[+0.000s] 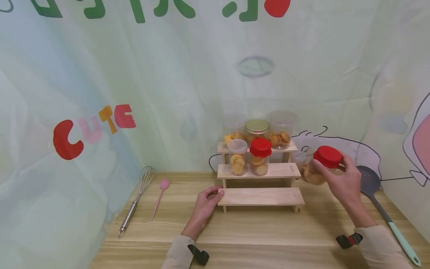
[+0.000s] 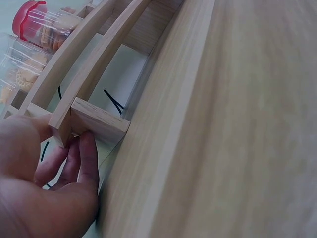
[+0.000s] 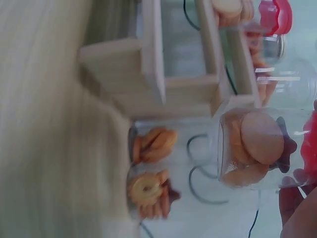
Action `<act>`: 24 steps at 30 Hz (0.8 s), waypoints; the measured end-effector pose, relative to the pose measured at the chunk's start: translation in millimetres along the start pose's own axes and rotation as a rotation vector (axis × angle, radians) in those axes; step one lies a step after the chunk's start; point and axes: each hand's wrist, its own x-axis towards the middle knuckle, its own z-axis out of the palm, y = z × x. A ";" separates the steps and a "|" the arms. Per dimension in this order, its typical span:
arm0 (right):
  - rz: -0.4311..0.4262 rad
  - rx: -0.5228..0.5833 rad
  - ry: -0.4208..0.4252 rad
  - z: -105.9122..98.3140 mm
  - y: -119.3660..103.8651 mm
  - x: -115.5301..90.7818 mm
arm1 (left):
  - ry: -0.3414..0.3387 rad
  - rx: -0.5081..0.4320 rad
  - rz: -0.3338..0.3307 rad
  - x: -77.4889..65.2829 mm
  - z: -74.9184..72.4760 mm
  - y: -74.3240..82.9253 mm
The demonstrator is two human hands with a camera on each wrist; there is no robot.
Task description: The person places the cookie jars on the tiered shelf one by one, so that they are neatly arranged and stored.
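Observation:
My right hand (image 1: 346, 183) grips a clear cookie jar with a red lid (image 1: 327, 157) by its upper part, to the right of a three-step wooden display rack (image 1: 260, 197). In the right wrist view this raised jar (image 3: 255, 146) shows round pale cookies and a dark star-shaped one. My left hand (image 1: 206, 203) holds the left end of the rack's lowest step, thumb above and fingers underneath. On the middle step stand a clear-lidded jar (image 1: 237, 158) and another red-lidded jar (image 1: 260, 157). Three more cookie jars stand on the top step, the middle one gold-lidded (image 1: 257, 127).
Two cookie jars, one with a ring-shaped cookie (image 3: 146, 189), stand on the table right of the rack. A whisk (image 1: 136, 203) and a pink spoon (image 1: 161, 194) lie left. A slotted turner (image 1: 386, 213) lies right. A printed curtain (image 1: 188, 74) hangs behind.

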 end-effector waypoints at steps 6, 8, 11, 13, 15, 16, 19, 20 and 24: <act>-0.083 0.027 -0.010 10.4 -16.5 1.1 | -0.004 0.015 -0.007 -14.1 -0.8 22.4; -0.101 0.037 -0.006 13.0 -20.6 1.9 | -0.004 0.017 -0.010 -12.7 -1.0 20.5; -0.121 0.045 -0.025 17.9 -27.4 2.4 | -0.001 0.008 -0.008 -5.3 -1.8 9.2; -0.137 0.047 -0.063 21.1 -31.8 2.4 | 0.004 0.004 -0.001 -0.7 -2.5 1.0; -0.160 0.052 -0.105 24.4 -36.0 1.8 | 0.005 -0.001 0.007 2.4 -2.9 -5.3; -0.173 0.061 -0.125 26.1 -37.9 1.6 | 0.005 -0.003 0.008 3.2 -3.0 -7.0; -0.211 0.093 -0.183 31.6 -41.8 1.0 | 0.001 -0.008 0.002 4.2 -2.6 -8.8; -0.225 0.100 -0.197 33.9 -42.4 1.0 | 0.000 -0.010 -0.003 4.2 -2.3 -8.9; -0.261 0.132 -0.241 45.8 -43.7 1.9 | 0.000 0.004 -0.003 2.9 -1.5 -8.7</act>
